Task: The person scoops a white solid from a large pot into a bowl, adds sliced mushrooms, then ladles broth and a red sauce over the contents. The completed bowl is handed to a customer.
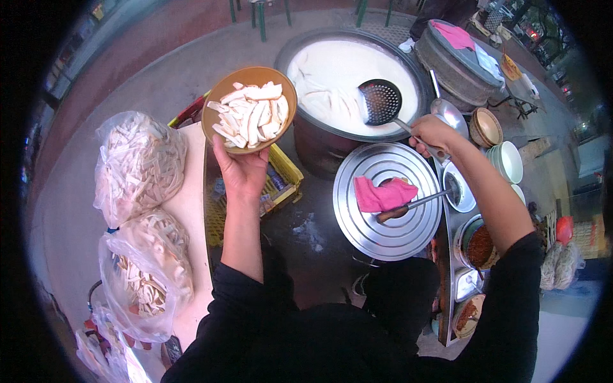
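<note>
My left hand (243,165) holds a brown bowl (209,117) from below at its near rim. Pale, brown-edged strips of food (254,115) fill the bowl. My right hand (432,135) is closed around the handle of a dark perforated skimmer (383,101). The skimmer's head is over or partly in the white liquid (345,62) of a large round pot (357,135); its exact depth cannot be told. More strips show in the liquid, left of the skimmer. The bowl is left of the pot, its right edge in front of the pot's rim in view.
A ringed metal lid (359,244) bears a pink cloth (383,194) and a wooden-handled ladle (407,208). Bags of strips (139,163) stand on the left table (194,191). Bowls (508,163) and a red seasoning (480,246) line the right side. A yellow crate (287,189) is below.
</note>
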Available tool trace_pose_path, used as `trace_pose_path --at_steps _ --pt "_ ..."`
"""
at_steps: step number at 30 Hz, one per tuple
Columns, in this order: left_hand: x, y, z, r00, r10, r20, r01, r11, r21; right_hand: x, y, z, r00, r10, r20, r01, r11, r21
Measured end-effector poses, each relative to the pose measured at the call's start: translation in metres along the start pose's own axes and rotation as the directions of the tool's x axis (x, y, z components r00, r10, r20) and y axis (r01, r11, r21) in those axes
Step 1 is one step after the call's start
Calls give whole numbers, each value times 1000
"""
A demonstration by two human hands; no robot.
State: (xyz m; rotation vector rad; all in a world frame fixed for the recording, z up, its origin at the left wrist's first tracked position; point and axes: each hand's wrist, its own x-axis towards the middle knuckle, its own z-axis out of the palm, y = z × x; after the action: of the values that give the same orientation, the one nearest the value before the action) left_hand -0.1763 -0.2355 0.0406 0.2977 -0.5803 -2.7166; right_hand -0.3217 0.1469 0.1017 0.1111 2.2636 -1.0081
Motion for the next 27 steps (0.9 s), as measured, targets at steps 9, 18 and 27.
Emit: trace_pose_path --at_steps 9,18,27 --pt "0 6 -6 1000 8 13 -8 1000 6 13 -52 51 920 159 358 -316 841 440" --pt "2 9 -5 999 12 -29 -11 1000 28 79 -105 87 891 -9 454 -328 677 658" --pt "6 0 -10 996 -27 -86 33 997 68 162 -134 116 986 -64 156 -85 610 788"
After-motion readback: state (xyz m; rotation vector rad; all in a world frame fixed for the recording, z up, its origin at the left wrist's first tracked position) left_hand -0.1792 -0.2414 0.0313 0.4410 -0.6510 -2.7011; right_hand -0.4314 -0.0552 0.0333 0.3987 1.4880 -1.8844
